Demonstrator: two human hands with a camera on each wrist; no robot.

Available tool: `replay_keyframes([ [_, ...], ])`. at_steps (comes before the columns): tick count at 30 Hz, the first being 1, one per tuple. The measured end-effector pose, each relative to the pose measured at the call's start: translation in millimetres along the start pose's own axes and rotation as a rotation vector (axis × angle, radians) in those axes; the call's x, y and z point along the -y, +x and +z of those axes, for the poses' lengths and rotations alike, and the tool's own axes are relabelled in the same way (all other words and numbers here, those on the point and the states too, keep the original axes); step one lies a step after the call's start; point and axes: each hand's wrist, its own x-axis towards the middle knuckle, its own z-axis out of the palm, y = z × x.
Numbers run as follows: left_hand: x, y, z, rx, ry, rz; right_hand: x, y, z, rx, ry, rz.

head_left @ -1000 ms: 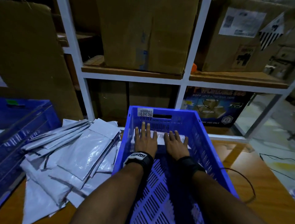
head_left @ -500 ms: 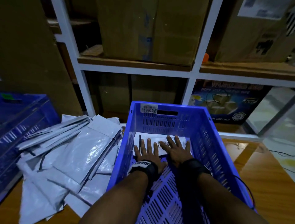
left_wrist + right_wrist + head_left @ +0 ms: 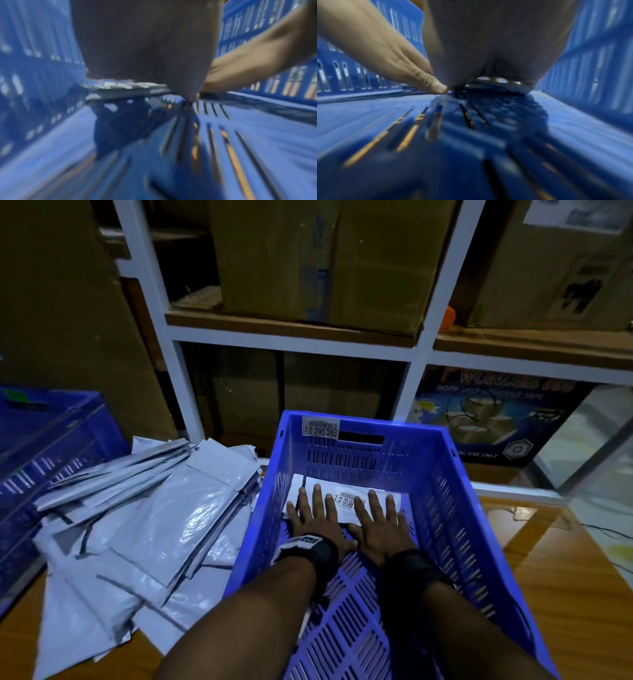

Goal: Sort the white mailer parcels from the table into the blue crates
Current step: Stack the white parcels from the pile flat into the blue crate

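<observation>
Both my hands lie flat with fingers straight and spread, gripping nothing: from the head view, my left hand (image 3: 317,520) and right hand (image 3: 378,523) press side by side on a white mailer parcel (image 3: 346,498) at the far end of the blue crate (image 3: 442,508), near its far wall. A barcode label shows between my fingers; how many parcels lie under them I cannot tell. The crate stands on the bench (image 3: 565,594), toward its far edge. Left of it, touching its wall, a loose pile of white mailers (image 3: 147,525) overlaps too much to count. A second blue crate (image 3: 44,446) sits at the bench's left edge. Behind stand white shelves (image 3: 424,350) holding cardboard boxes (image 3: 322,258).

Left wrist view, blurred: my left palm (image 3: 145,40) flat over the mailer's edge (image 3: 120,85), thumb meeting my right hand (image 3: 248,56), slotted crate floor below.

Right wrist view, blurred: my right palm (image 3: 496,40) down, left hand (image 3: 376,47) touching beside it.
</observation>
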Motion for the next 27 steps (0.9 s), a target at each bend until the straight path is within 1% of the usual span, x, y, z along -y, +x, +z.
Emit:
replay_keyframes([
  [3,0.3,-1.3,8.3,0.033,-0.049,-0.008,0.5,5.5,-1.1,-0.018,-0.040,-0.039],
  [7,2.8,-0.2,8.1,0.020,-0.006,-0.005,-4.4,9.4,-6.6,0.021,-0.088,-0.095],
  [11,3.8,0.8,6.2,-0.001,0.033,0.025,-8.5,8.2,-13.7,0.032,-0.072,-0.079],
  [14,5.3,1.5,8.0,0.005,0.005,0.029,-2.1,6.5,-23.2,0.062,-0.068,-0.073],
  [16,4.8,1.9,11.1,0.014,-0.034,0.029,5.9,4.8,-28.2,0.005,-0.051,-0.068],
  [19,5.9,2.2,12.5,0.020,-0.040,0.020,20.6,3.9,-26.7,-0.147,0.026,-0.064],
  [20,5.7,2.2,13.1,0.018,-0.036,0.012,24.6,2.9,-23.7,-0.153,0.078,-0.061],
  [22,5.2,2.7,14.4,0.003,-0.031,0.003,27.6,2.1,-14.8,-0.099,0.157,-0.035],
  [24,6.5,3.7,17.2,-0.026,-0.048,0.008,23.6,2.0,-7.1,-0.053,0.138,-0.011],
  [27,10.1,5.4,23.2,-0.048,-0.057,0.037,15.2,3.9,-1.5,-0.035,0.136,0.032],
])
